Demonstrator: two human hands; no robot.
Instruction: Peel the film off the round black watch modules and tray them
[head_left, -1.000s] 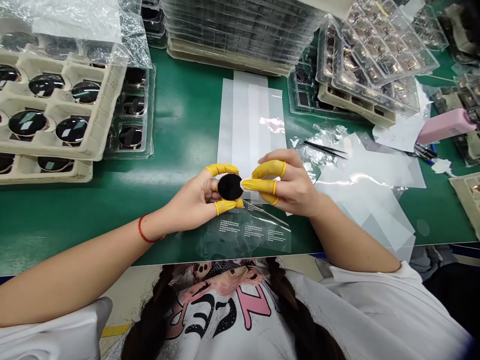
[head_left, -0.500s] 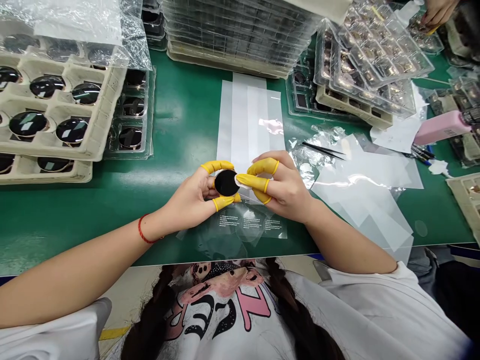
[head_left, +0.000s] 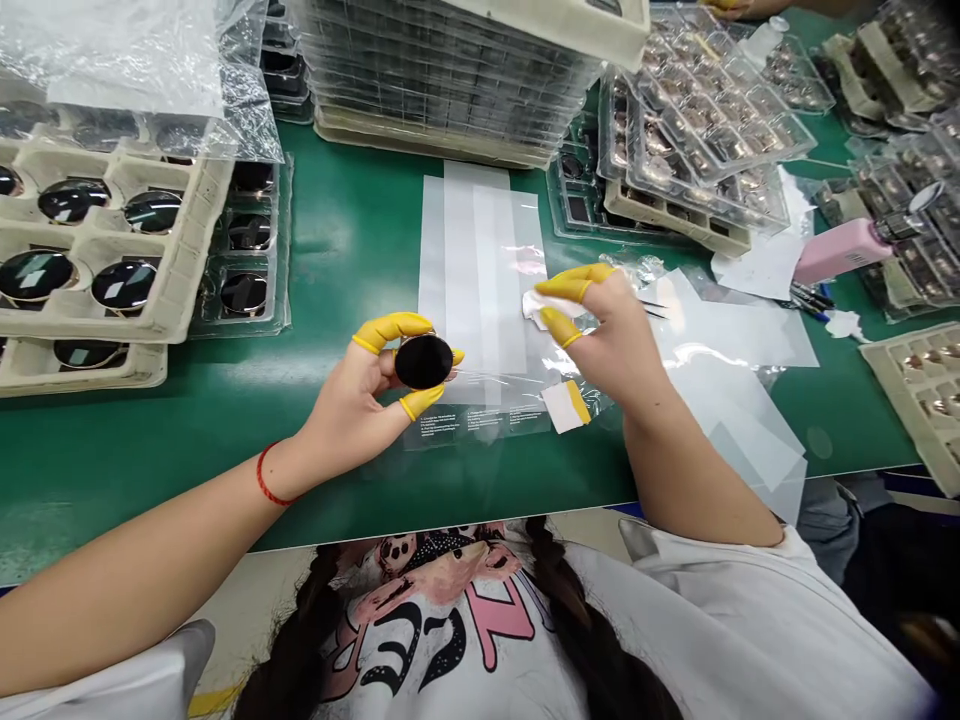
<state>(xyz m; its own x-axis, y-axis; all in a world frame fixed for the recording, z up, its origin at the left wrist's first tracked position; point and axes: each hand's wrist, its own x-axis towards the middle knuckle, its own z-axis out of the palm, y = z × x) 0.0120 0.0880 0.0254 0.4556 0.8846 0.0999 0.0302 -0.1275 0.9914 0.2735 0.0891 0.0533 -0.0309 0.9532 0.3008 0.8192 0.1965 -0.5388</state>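
My left hand [head_left: 375, 385], in yellow finger cots, grips a round watch head [head_left: 424, 361] by its rim, its black glossy face turned up. To the right, my right hand [head_left: 600, 320] pinches a crumpled white wiping cloth [head_left: 541, 308] between yellow-capped thumb and fingers, apart from the watch head. Below that hand lies a small white pad with a yellow edge [head_left: 564, 407]. Clear films with printed text [head_left: 487, 418] and strips of white film [head_left: 480, 260] lie on the green table under and beyond the hands.
Cream trays of black-faced watch heads [head_left: 112, 310] stand at left, partly under clear plastic. A tall stack of clear trays [head_left: 450, 90] rises at the back. Further trays [head_left: 705, 110], a pink bottle [head_left: 844, 250], tweezers [head_left: 654, 308] and loose sheets [head_left: 720, 350] occupy the right.
My right hand has drawn the white cloth away from the watch head, up and to the right. My left hand still holds the watch head, slightly further left. The white-and-yellow pad now shows on the table.
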